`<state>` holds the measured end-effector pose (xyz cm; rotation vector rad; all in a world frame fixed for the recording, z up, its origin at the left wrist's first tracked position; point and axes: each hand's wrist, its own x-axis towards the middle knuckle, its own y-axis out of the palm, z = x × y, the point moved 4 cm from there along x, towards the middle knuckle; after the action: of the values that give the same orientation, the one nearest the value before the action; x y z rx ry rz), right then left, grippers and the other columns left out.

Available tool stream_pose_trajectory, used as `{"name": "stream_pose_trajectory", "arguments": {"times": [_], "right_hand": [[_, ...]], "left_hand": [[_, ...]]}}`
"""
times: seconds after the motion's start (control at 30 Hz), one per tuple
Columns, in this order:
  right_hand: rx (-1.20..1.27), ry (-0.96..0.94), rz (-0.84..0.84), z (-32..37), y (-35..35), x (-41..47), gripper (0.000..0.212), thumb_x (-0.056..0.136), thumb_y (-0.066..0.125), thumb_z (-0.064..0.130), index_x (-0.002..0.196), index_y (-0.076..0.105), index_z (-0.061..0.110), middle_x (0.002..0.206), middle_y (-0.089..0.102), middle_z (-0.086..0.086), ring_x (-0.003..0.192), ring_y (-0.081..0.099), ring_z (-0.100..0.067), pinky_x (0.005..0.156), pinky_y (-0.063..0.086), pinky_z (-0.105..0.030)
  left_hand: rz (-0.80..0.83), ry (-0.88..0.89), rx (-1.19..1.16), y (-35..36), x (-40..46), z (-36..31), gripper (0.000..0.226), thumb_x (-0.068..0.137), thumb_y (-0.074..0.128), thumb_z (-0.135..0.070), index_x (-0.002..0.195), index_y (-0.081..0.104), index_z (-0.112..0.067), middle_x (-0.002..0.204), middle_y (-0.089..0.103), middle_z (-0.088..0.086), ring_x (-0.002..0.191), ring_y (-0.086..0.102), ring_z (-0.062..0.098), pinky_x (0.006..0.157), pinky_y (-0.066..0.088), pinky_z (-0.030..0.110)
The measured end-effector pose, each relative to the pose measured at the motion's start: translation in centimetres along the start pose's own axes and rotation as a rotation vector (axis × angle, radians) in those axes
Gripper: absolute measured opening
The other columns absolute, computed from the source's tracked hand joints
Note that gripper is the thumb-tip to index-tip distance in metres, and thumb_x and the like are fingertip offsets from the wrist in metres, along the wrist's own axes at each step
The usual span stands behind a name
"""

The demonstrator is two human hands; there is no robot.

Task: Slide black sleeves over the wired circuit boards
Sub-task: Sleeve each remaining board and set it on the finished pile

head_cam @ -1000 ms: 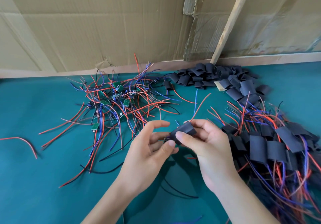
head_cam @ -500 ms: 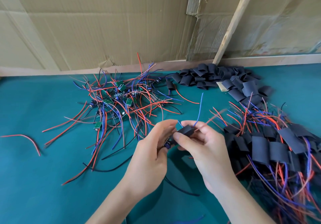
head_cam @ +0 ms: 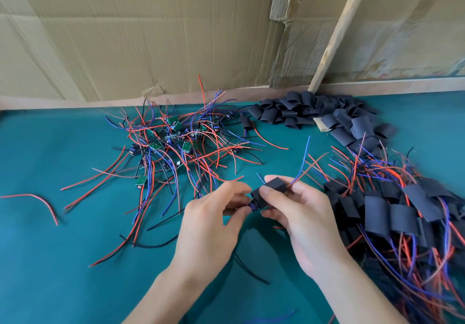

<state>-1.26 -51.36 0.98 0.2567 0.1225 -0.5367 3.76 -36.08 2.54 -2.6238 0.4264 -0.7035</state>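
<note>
A black sleeve (head_cam: 273,188) sits between both hands above the green table (head_cam: 50,260). My right hand (head_cam: 294,213) pinches the sleeve with thumb and fingers. My left hand (head_cam: 214,223) pinches the circuit board's end (head_cam: 252,207) that sticks out of the sleeve's lower left opening. Blue and red wires (head_cam: 303,162) come out of the sleeve's far end. A tangle of bare green boards with wires (head_cam: 176,142) lies behind my left hand. Empty black sleeves (head_cam: 314,114) are heaped at the back.
Sleeved boards with wires (head_cam: 392,213) are piled at the right. A loose red wire (head_cam: 37,198) lies at the far left. Cardboard sheets (head_cam: 151,34) and a leaning wooden stick (head_cam: 337,29) close off the back of the table.
The board has gone deeper into the sleeve, and its blue and red wires now poke out of the far end. Both hands stayed close together.
</note>
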Motion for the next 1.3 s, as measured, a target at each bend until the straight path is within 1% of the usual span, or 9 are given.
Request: {"name": "stream_pose_trajectory", "arguments": {"times": [0.2, 0.47, 0.6, 0.73, 0.87, 0.97, 1.1, 1.23, 1.3], "right_hand": [[-0.083, -0.069, 0.039, 0.4, -0.3, -0.1, 0.023, 0.083, 0.082, 0.004, 0.101, 0.078, 0.017, 0.085, 0.078, -0.006, 0.078, 0.074, -0.017, 0.066, 0.056, -0.024], [0.009, 0.018, 0.209, 0.2, 1.5, -0.9, 0.026, 0.073, 0.084, 0.029, 0.091, 0.077, 0.011, 0.087, 0.074, -0.009, 0.078, 0.067, -0.021, 0.064, 0.054, -0.027], [0.025, 0.005, 0.164, 1.4, 1.0, -0.9, 0.013, 0.080, 0.083, 0.028, 0.086, 0.078, 0.018, 0.079, 0.071, -0.006, 0.065, 0.059, -0.017, 0.054, 0.047, -0.025], [-0.256, -0.148, 0.003, 5.1, -1.9, -0.7, 0.009, 0.087, 0.075, 0.024, 0.084, 0.078, 0.016, 0.061, 0.057, 0.001, 0.053, 0.048, -0.012, 0.044, 0.035, -0.021], [-0.946, -0.258, -0.074, 10.7, -7.4, -1.3, 0.052, 0.080, 0.060, 0.070, 0.090, 0.073, 0.020, 0.063, 0.062, -0.011, 0.061, 0.049, -0.011, 0.065, 0.042, -0.031], [-1.552, -0.191, -0.081, 13.6, -9.4, -1.7, 0.048, 0.080, 0.047, 0.083, 0.086, 0.071, 0.042, 0.073, 0.072, 0.024, 0.076, 0.064, -0.008, 0.077, 0.055, -0.035], [-1.604, -0.227, -0.042, 17.1, -9.0, 1.0, 0.021, 0.076, 0.061, 0.066, 0.077, 0.072, 0.048, 0.065, 0.065, 0.037, 0.073, 0.062, 0.009, 0.069, 0.046, -0.021], [-1.674, -0.339, -0.061, 19.0, -8.2, 8.5, 0.013, 0.084, 0.071, 0.038, 0.074, 0.075, 0.031, 0.075, 0.075, 0.012, 0.086, 0.069, -0.023, 0.073, 0.046, -0.030], [-1.767, -0.297, 0.013, 17.6, -7.0, 12.7, 0.010, 0.087, 0.071, 0.028, 0.094, 0.078, 0.026, 0.099, 0.078, -0.002, 0.104, 0.068, -0.030, 0.083, 0.049, -0.031]], "left_hand": [[-0.036, -0.014, -0.013, 0.0, 0.0, 0.1, 0.049, 0.080, 0.082, 0.000, 0.104, 0.061, -0.038, 0.088, 0.073, -0.020, 0.076, 0.070, -0.002, 0.073, 0.050, 0.006], [-0.080, 0.116, 0.074, -0.4, 0.2, -0.5, 0.023, 0.076, 0.076, -0.009, 0.092, 0.068, -0.024, 0.076, 0.061, -0.012, 0.068, 0.059, 0.010, 0.063, 0.047, 0.015], [0.118, -0.013, -0.180, 0.2, 0.2, -0.5, 0.018, 0.086, 0.072, -0.023, 0.100, 0.070, -0.035, 0.075, 0.068, -0.009, 0.067, 0.064, 0.012, 0.067, 0.051, 0.017], [0.263, -0.121, -0.344, 0.9, -0.3, -0.6, 0.020, 0.089, 0.067, -0.044, 0.108, 0.069, -0.038, 0.081, 0.069, -0.002, 0.073, 0.068, 0.023, 0.071, 0.058, 0.038], [0.259, -0.118, -0.136, 1.1, -0.1, 0.2, 0.012, 0.092, 0.067, -0.015, 0.093, 0.071, -0.026, 0.074, 0.070, -0.007, 0.067, 0.066, 0.018, 0.068, 0.055, 0.032], [0.282, -0.111, -0.074, 1.2, 0.0, 0.4, 0.019, 0.092, 0.066, -0.005, 0.089, 0.072, -0.023, 0.074, 0.071, -0.011, 0.067, 0.067, 0.015, 0.067, 0.053, 0.025], [0.293, -0.083, -0.027, 1.4, 0.0, 0.2, 0.017, 0.090, 0.067, -0.005, 0.088, 0.073, -0.021, 0.074, 0.070, -0.016, 0.068, 0.064, 0.009, 0.064, 0.047, 0.014], [0.308, -0.116, -0.035, 1.4, 0.2, 0.5, 0.017, 0.089, 0.067, -0.004, 0.087, 0.073, -0.020, 0.073, 0.070, -0.017, 0.067, 0.065, 0.008, 0.065, 0.047, 0.013], [0.319, -0.125, -0.045, 1.4, 0.1, 0.5, 0.018, 0.089, 0.067, -0.004, 0.087, 0.073, -0.022, 0.073, 0.070, -0.016, 0.068, 0.067, 0.011, 0.066, 0.049, 0.016]]}}
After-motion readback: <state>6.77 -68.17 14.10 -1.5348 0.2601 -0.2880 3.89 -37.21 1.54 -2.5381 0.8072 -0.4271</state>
